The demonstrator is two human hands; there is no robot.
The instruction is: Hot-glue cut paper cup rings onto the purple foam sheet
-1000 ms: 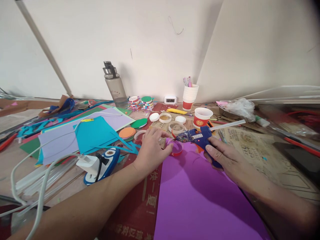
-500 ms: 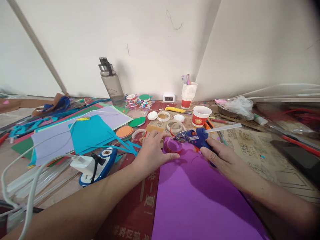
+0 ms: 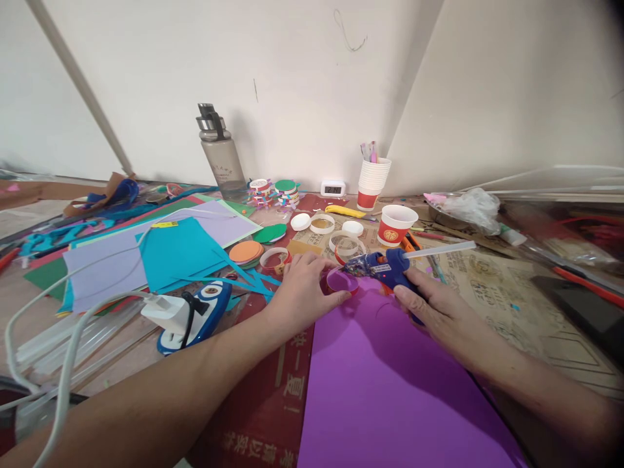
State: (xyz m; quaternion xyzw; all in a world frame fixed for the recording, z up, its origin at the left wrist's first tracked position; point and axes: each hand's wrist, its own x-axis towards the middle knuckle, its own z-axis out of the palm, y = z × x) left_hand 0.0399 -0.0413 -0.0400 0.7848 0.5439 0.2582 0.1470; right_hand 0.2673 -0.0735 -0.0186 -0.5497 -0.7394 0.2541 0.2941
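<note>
My right hand (image 3: 433, 305) is closed round the handle of a blue hot glue gun (image 3: 390, 268), with a clear glue stick (image 3: 441, 249) poking out of its back. The nozzle end points left, at the rim of a paper cup ring (image 3: 348, 292) that rests on a purple sheet (image 3: 385, 390). Thumb and fingers of my left hand (image 3: 307, 289) grip this ring from the left side; part of the ring is hidden behind them. Other cut rings (image 3: 322, 225) lie just beyond my hands, close to a red and white paper cup (image 3: 396, 225).
At the left are coloured paper sheets (image 3: 180, 253), blue strips, a power strip (image 3: 209, 312) with a white plug, and cables. A water bottle (image 3: 221, 159), a small clock (image 3: 333, 188) and stacked cups (image 3: 373, 185) stand by the wall. Orange paper discs (image 3: 245, 253) lie left of centre.
The camera view has shifted slightly. Both hands keep their grips, and the glue gun's nozzle stays at the ring's rim.
</note>
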